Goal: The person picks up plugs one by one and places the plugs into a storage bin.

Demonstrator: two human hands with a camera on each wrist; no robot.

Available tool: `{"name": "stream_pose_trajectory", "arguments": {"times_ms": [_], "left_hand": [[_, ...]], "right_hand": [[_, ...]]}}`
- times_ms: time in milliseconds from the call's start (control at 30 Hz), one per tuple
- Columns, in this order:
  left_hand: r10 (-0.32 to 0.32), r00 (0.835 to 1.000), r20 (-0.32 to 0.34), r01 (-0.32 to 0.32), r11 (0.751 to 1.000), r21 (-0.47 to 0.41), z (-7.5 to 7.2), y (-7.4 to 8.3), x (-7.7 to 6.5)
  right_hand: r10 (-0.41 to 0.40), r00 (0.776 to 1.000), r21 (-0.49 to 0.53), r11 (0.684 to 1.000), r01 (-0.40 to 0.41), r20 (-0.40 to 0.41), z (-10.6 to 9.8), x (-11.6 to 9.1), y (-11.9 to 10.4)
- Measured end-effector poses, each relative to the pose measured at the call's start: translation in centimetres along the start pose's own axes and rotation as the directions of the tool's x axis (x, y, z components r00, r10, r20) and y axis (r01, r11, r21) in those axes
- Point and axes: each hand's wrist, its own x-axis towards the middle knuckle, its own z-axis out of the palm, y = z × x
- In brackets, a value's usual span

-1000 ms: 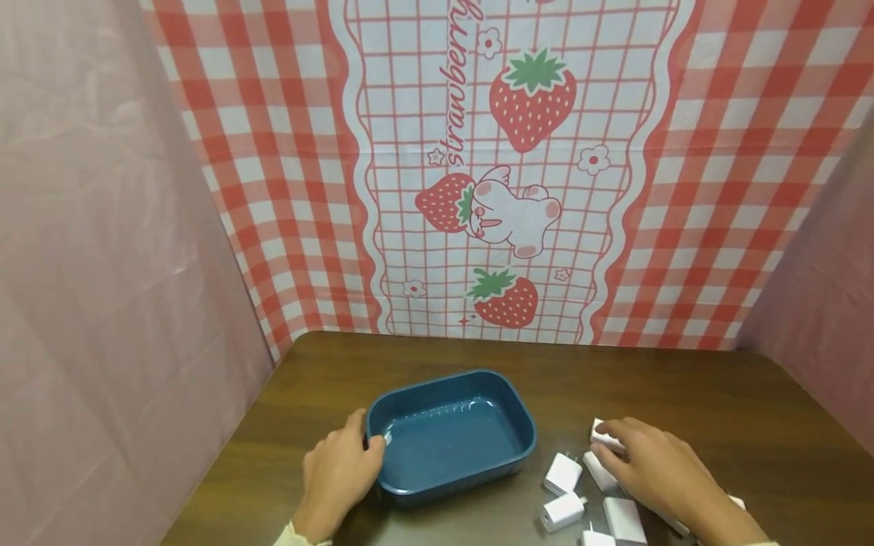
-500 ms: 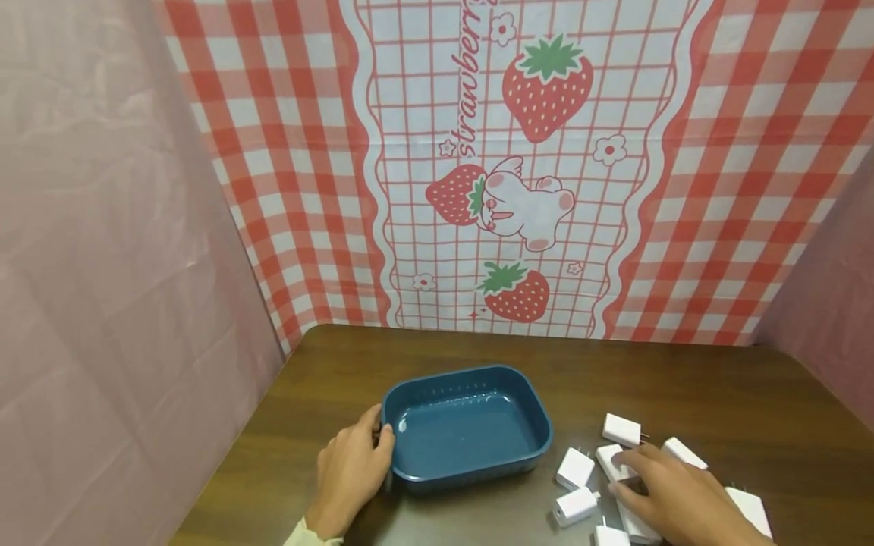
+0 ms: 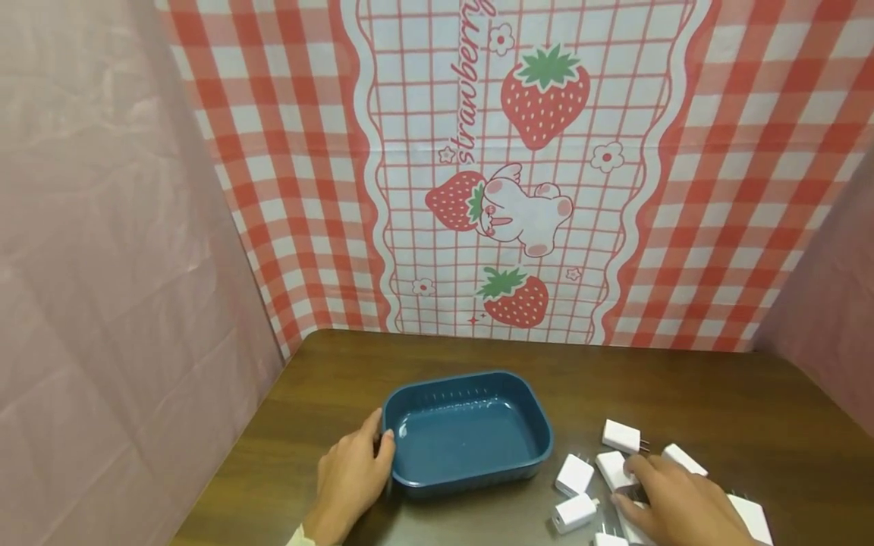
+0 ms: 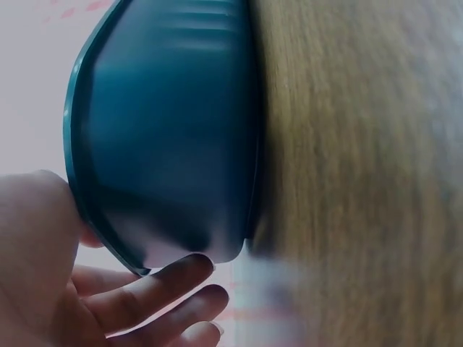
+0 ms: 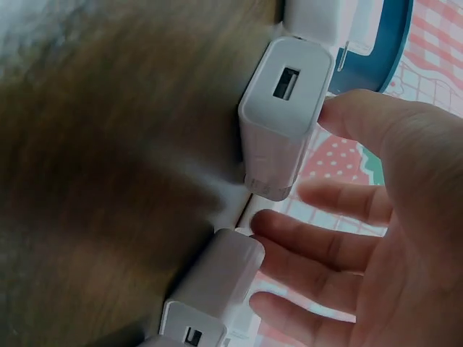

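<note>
A dark blue plastic tray (image 3: 471, 479) stands empty on the brown wooden table (image 3: 683, 387). My left hand (image 3: 351, 478) holds its left end, with the thumb (image 3: 385, 441) hooked over the rim. The left wrist view shows the tray's outer wall (image 4: 166, 144) and my fingers (image 4: 159, 289) lying under it. Several white USB chargers lie to the tray's right, among them a far one (image 3: 621, 436) and two near the tray (image 3: 574, 475) (image 3: 573, 513). My right hand (image 3: 672, 502) hovers over this cluster, fingers spread. In the right wrist view its thumb (image 5: 347, 116) touches one charger (image 5: 282, 116), and another charger (image 5: 210, 289) lies under the fingers.
A red-checked strawberry cloth (image 3: 512, 174) hangs behind the table. Pink sheets close off the left side (image 3: 116, 265) and the right side (image 3: 826, 303). More chargers (image 3: 751, 516) lie at the table's near right.
My right hand has drawn back toward me, off the far charger and onto the nearer ones. The left hand stays on the tray's end. The head view has shifted slightly.
</note>
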Motion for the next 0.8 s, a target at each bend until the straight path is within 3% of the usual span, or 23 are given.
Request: {"name": "stream_pose_trajectory", "arguments": {"times_ms": [533, 800], "left_hand": [[0.025, 1.0, -0.007, -0.025, 0.999, -0.025, 0.52, -0.41, -0.1], [0.027, 1.0, -0.008, -0.027, 0.999, -0.022, 0.46, -0.46, 0.19]], "right_hand": [[0.025, 0.997, 0.042, 0.999, -0.028, 0.076, 0.46, -0.34, -0.39], [0.03, 0.994, 0.011, 0.999, -0.031, 0.108, 0.62, -0.32, -0.55]]}}
